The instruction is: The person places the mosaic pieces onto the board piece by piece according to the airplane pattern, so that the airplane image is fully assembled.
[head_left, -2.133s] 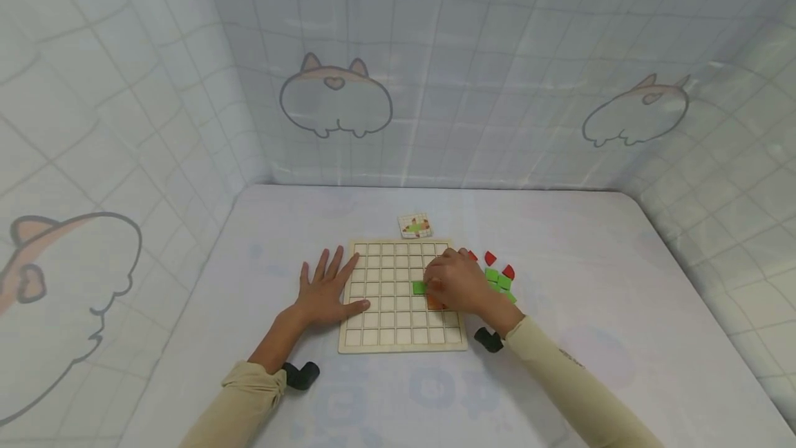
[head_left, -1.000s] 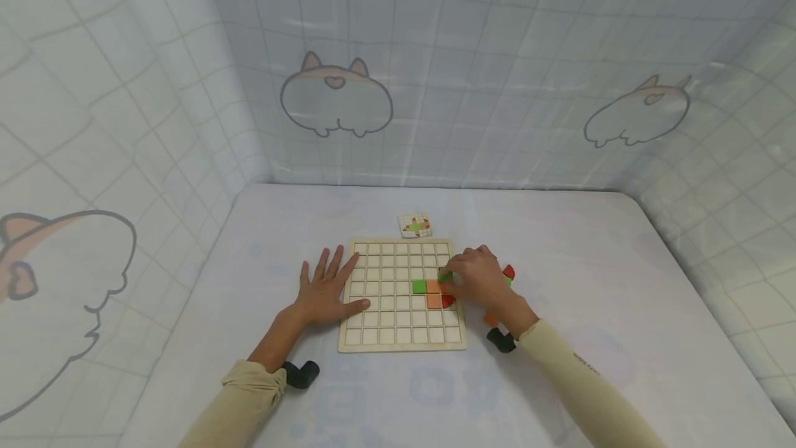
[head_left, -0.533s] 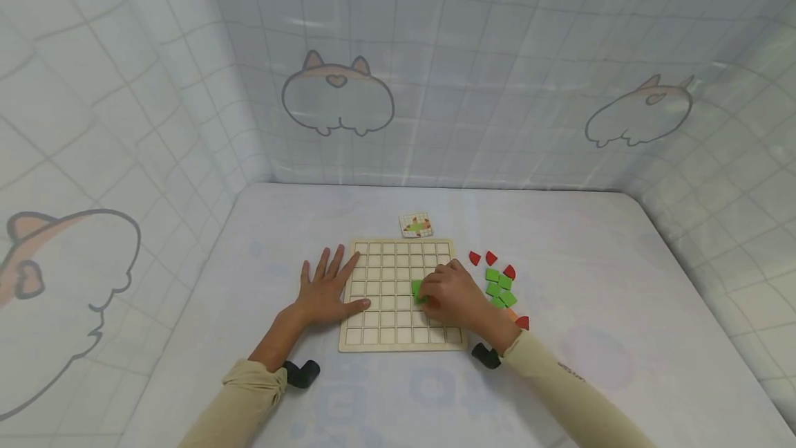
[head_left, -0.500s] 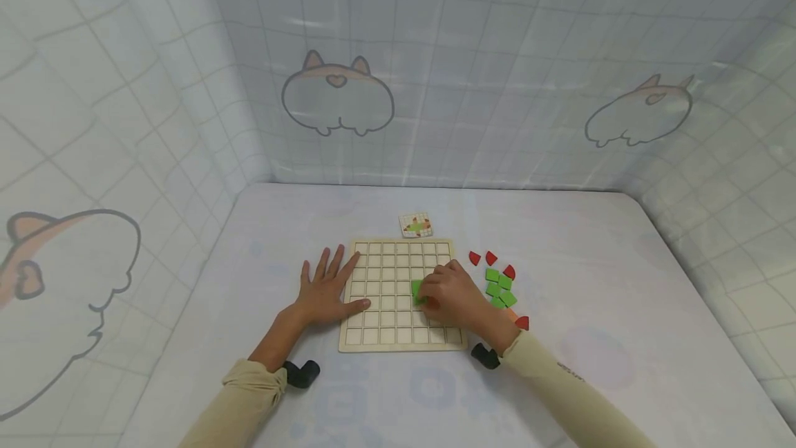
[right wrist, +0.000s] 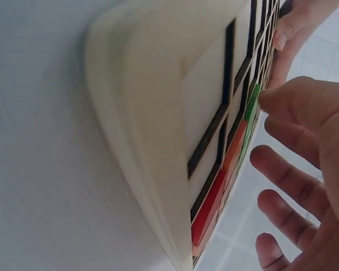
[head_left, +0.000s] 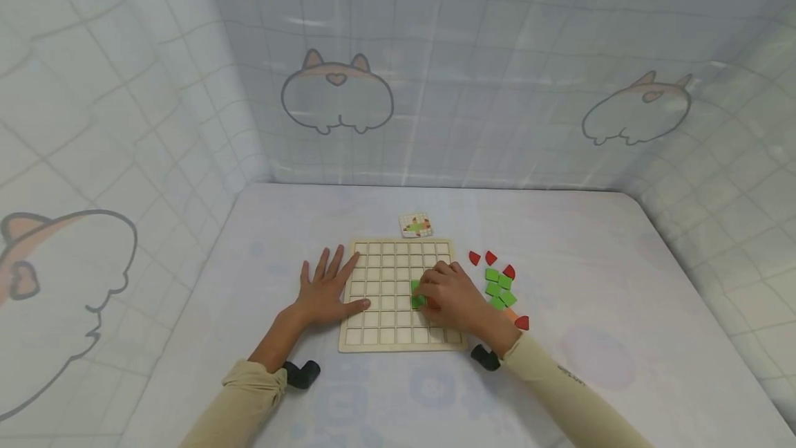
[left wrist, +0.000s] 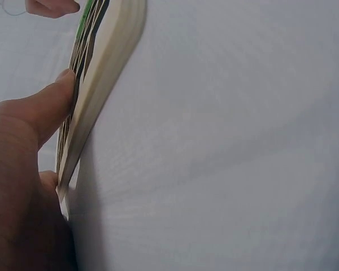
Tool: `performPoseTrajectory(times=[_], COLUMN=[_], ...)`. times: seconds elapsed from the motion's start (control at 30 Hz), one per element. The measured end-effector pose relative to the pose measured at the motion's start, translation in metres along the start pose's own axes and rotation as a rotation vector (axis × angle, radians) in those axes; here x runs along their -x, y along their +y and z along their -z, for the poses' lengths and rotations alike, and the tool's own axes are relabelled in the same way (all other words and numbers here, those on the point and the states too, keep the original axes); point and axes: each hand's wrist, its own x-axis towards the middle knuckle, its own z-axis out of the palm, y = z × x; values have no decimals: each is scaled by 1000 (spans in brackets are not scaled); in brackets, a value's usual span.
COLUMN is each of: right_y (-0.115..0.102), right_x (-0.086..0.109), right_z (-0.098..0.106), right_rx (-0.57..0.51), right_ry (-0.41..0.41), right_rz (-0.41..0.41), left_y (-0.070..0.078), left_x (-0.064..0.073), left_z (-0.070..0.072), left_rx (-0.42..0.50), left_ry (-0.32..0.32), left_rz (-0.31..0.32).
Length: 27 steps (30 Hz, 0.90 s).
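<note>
A pale wooden grid board (head_left: 377, 348) lies flat on the table. My left hand (head_left: 323, 297) rests at its left side with fingers spread, the thumb reaching onto the grid; in the left wrist view the thumb (left wrist: 53, 107) lies over the board's edge. My right hand (head_left: 452, 296) is over the right half of the board, thumb and index finger at a green square tile (head_left: 419, 301) in the grid. Another green tile (head_left: 415, 285) sits just beyond it. In the right wrist view an orange tile (right wrist: 234, 147) and a red piece (right wrist: 209, 206) also sit in the grid; the hand hides them from above.
Right of the board lie loose green squares (head_left: 505, 282), red quarter-round pieces (head_left: 509, 272) and an orange piece (head_left: 510, 314). A small pattern card (head_left: 415, 225) lies beyond the board. Black wrist-worn devices (head_left: 302, 374) sit by both cuffs. Printed curtains (head_left: 485, 116) surround the table.
My right hand has brought a green tile from the right side to the grid, in front of the other green one, and its fingers have lowered there. The left hand stays still.
</note>
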Motion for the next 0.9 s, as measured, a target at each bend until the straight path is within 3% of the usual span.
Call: performPoseTrajectory(times=[0.17,0.3,0.47,0.63,0.9], right_y=[10,22,37,45,50], right_x=[4,10,19,23,23], right_z=[2,5,10,13,15], right_rx=[-34,17,127,129,34], right_ry=[22,38,61,66,57], right_rz=[-92,-168,-329,-509,-575], left_y=[0,-2,-2,-1,0], left_x=[-1,0,0,1,0], left_z=[-1,-2,-1,1,2], left_rx=[15,3,3,6,-2], left_ry=[-2,4,3,-8,-11], left_rz=[-4,-5,-3,5,6])
